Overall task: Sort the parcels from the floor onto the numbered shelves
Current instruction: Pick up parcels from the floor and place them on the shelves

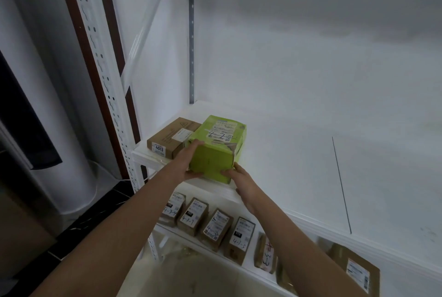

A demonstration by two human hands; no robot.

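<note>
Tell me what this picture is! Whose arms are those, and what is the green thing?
The arms belong to a person who wears a camera on their head, so you see what they see, looking down. There is only this one picture. The left hand and right hand hold a green box at the front edge of a white shelf. Numbers are handwritten on its label. Left of it lies a brown box with a sticker reading 4013. On the shelf below stands a row of brown parcels, also with handwritten numbers.
</note>
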